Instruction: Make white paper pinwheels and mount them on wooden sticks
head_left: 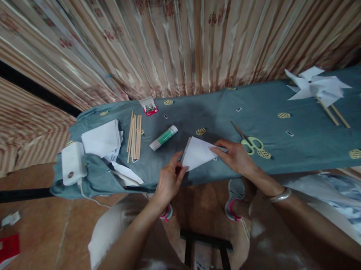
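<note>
A white sheet of paper [198, 152], folded into a triangle, is held between my two hands over the near edge of the cloth-covered table. My left hand [170, 178] pinches its left side between thumb and fingers. At its right corner, my right hand [234, 154] grips the paper the same way. Just right of that hand lie scissors with pale green handles [254, 144], blades pointing away. A green and white glue stick [164, 138] rests to the upper left of the folded paper.
Wooden sticks [134, 137], stacked white paper [102, 138], a white device [73, 162] with a cable and a small red box of metal pins [150, 106] are on the left. White paper pinwheels [315, 85] on sticks lie far right. Curtains hang behind the table [314, 144].
</note>
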`<state>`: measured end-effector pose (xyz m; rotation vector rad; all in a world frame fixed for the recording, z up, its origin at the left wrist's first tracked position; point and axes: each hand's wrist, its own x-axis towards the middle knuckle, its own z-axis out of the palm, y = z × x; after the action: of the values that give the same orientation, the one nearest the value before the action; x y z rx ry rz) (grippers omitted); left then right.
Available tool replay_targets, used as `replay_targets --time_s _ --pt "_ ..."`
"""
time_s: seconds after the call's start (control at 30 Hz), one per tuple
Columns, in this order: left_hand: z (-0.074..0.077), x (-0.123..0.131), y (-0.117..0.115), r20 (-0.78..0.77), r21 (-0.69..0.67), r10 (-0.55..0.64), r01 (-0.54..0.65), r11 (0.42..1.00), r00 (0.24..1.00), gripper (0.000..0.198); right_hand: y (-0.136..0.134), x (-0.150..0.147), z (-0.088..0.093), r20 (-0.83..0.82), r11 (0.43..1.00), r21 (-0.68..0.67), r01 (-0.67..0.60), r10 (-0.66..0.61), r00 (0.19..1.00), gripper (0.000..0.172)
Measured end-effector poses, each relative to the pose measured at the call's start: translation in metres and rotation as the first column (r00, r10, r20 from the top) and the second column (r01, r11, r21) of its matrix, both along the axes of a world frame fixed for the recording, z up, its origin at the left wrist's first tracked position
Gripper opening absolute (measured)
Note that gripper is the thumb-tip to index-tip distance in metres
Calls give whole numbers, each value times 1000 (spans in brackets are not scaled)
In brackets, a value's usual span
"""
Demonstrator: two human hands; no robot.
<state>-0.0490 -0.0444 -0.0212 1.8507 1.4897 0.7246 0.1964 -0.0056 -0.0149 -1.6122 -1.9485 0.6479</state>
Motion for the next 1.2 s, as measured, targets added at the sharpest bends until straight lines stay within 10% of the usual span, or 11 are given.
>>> replay_targets --time_s 0.83,1.2 --pt "-4 -5 9 -79 121 -58 67 990 995 27 14 -9 -21 78 986 164 3 -16 997 21" --pt "-2 -6 10 -339 159 -108 170 973 935 23 14 -12 -21 160 983 182 -6 -24 987 25"
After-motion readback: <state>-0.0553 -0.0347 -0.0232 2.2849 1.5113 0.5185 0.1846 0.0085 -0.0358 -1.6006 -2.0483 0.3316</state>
